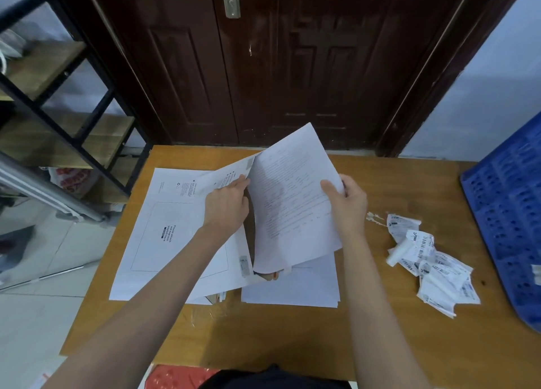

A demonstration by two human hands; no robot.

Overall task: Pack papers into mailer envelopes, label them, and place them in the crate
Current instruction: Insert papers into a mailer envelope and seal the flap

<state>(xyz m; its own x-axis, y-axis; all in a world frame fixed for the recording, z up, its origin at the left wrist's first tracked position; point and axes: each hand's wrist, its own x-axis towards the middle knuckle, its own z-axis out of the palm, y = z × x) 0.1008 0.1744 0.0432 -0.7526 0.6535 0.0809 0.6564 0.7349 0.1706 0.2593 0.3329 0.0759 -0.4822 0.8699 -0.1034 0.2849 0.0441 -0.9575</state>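
Head view: wooden table [292,336] seen at frame centre.
Left hand [227,204]: mailer [175,233] mouth pinched open; flat white card.
Right hand [347,202]: printed papers [292,207] gripped at edge, partly inside mailer.
Labels [433,265]: crumpled, right.
Crate [509,213]: blue perforated plastic, far right.

Two bare forearms come in from the bottom edge, no sleeves on either as far up as the view shows. No watch, bracelet or ring visible on wrists or fingers. No gloves: left hand [227,202] and right hand [347,202] both uncovered. Fingernails short, unpainted where they show. At bottom centre a strip of dark, near-black clothing [275,380] on the torso; cut and fabric too dim to tell.
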